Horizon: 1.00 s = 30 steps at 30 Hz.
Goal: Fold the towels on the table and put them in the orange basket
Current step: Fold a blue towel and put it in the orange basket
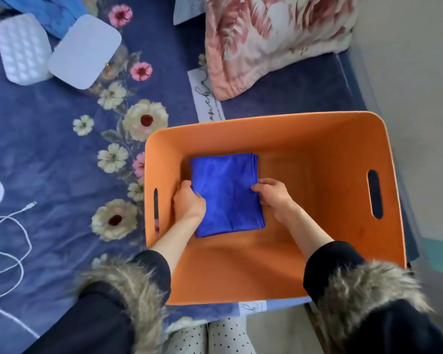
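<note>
A folded blue towel (pixel 225 195) lies inside the orange basket (pixel 317 139), toward its left half. Both my hands reach down into the basket. My left hand (pixel 188 203) grips the towel's left edge, close to the basket's left wall. My right hand (pixel 275 200) holds the towel's right edge, fingers curled over it. The towel is a neat rectangle with its stacked layers showing at the far right corner. Whether it rests on the basket floor or hangs just above it cannot be told.
The basket stands on a blue floral bedsheet (pixel 49 154). A white cable (pixel 8 241) lies at the left, two white boxes (pixel 59 49) at the far left, a floral pillow (pixel 274 39) behind the basket. The bed's edge and a grey floor (pixel 420 98) run along the right.
</note>
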Each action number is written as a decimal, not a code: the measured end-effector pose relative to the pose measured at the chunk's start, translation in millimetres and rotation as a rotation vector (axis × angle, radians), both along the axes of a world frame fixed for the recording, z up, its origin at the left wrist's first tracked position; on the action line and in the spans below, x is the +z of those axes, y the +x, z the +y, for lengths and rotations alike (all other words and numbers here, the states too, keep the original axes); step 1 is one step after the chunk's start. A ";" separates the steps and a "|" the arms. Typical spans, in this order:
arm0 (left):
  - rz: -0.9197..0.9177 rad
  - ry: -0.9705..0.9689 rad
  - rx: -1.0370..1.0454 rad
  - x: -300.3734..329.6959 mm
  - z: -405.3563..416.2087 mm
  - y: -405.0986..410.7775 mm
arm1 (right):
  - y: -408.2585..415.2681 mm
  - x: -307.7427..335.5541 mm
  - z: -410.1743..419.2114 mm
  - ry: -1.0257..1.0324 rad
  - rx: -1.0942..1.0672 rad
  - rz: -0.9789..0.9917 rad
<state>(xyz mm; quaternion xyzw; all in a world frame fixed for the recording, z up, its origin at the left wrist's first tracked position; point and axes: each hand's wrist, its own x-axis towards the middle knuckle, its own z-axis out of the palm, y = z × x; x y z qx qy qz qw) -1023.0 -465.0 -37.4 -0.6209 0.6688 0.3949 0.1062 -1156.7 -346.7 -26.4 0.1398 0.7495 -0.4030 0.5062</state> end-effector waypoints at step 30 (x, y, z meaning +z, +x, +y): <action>-0.520 -0.244 -1.171 -38.0 -1.1 4.3 | 11.8 -56.9 12.2 0.210 1.727 0.886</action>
